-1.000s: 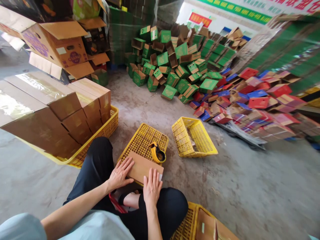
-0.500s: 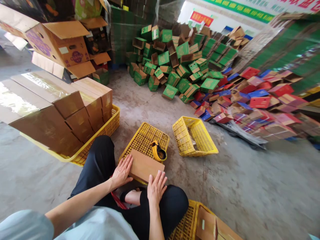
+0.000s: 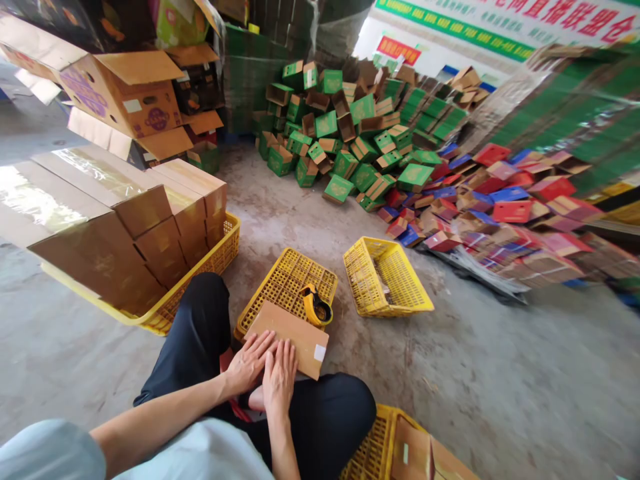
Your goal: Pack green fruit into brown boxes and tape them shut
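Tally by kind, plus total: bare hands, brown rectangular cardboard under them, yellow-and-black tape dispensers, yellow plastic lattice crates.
Bare hands: 2 (left hand, right hand)
Brown rectangular cardboard piece: 1
Yellow-and-black tape dispenser: 1
Yellow plastic lattice crates: 4 (left crate, middle crate, right crate, bottom crate, cut off by the frame)
Total: 8

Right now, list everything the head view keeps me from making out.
All in the head view:
Cardboard's near edge: partly covered by left hand and right hand.
White label: too small to read any print.
Lower-right basket: cut off by the bottom edge.
Left basket's floor: hidden by stacked boxes.
Red and blue cartons: blurred toward the right.
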The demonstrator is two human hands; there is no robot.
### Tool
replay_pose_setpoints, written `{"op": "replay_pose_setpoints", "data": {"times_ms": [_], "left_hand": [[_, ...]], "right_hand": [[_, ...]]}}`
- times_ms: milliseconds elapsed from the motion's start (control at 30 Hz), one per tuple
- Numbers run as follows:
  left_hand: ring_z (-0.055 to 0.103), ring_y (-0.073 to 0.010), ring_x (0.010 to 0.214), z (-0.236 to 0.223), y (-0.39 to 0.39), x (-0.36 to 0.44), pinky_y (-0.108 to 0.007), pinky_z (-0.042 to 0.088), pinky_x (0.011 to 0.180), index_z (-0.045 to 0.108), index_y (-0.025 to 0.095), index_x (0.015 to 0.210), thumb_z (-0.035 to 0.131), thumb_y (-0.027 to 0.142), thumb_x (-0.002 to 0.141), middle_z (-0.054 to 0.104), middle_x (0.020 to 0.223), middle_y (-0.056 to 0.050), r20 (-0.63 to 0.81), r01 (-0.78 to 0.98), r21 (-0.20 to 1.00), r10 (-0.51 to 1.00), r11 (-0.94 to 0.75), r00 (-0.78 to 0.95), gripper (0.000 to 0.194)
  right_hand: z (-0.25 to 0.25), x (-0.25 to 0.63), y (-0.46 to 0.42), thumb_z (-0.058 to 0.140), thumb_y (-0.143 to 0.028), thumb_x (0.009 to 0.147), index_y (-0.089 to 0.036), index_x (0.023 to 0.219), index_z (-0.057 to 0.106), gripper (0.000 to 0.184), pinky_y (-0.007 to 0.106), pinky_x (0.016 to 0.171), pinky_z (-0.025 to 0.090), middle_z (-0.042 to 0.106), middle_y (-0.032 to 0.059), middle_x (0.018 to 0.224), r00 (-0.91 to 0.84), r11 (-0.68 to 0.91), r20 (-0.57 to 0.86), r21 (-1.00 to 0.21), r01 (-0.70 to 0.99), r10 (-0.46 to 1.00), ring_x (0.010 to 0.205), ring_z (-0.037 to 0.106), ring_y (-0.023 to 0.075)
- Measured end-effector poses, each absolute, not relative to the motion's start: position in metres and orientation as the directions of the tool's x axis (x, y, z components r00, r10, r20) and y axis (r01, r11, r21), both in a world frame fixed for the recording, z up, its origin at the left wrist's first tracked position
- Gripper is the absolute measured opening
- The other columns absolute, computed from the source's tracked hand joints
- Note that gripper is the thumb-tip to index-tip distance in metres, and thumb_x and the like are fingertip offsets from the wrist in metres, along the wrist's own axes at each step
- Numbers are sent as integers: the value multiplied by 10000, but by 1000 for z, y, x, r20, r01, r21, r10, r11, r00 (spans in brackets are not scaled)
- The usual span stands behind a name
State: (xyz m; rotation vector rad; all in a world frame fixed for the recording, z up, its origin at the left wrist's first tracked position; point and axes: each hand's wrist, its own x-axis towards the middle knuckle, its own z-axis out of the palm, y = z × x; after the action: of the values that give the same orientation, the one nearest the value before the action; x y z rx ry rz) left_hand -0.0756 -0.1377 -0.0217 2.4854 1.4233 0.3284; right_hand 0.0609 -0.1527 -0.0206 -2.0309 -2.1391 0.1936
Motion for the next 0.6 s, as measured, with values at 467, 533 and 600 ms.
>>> {"op": "replay_pose_setpoints", "data": {"times_ms": [467, 533, 600], "left_hand": [[40, -340, 1621, -19, -133, -108, -562, 157, 1285, 143, 153, 1683, 657, 217, 775, 54, 1750, -141, 30, 890, 336, 948, -308, 316, 1045], [57, -341, 1620, -23, -136, -92, -582, 138, 1283, 141, 171, 1687, 623, 243, 821, 72, 1750, -131, 41, 866, 342, 926, -366, 375, 993], [92, -347, 1616, -26, -135, -81, -625, 84, 1277, 167, 233, 1688, 570, 264, 889, 130, 1748, -105, 53, 839, 348, 903, -418, 427, 895]], "right_hand": [[-16, 107, -164, 171, -673, 1041, -88, 1552, 488, 839, 656, 1181, 340, 347, 276, 1645, 165, -161, 0, -223, 961, 986, 1534, 315, 453], [-13, 84, -152, 229, -644, 1054, -101, 1540, 510, 781, 624, 1197, 343, 363, 261, 1642, 57, -56, -6, -278, 959, 998, 1529, 340, 429], [-7, 63, -138, 236, -586, 1075, -114, 1541, 510, 717, 588, 1212, 347, 397, 231, 1634, -49, 40, -16, -335, 941, 999, 1525, 368, 383]]}}
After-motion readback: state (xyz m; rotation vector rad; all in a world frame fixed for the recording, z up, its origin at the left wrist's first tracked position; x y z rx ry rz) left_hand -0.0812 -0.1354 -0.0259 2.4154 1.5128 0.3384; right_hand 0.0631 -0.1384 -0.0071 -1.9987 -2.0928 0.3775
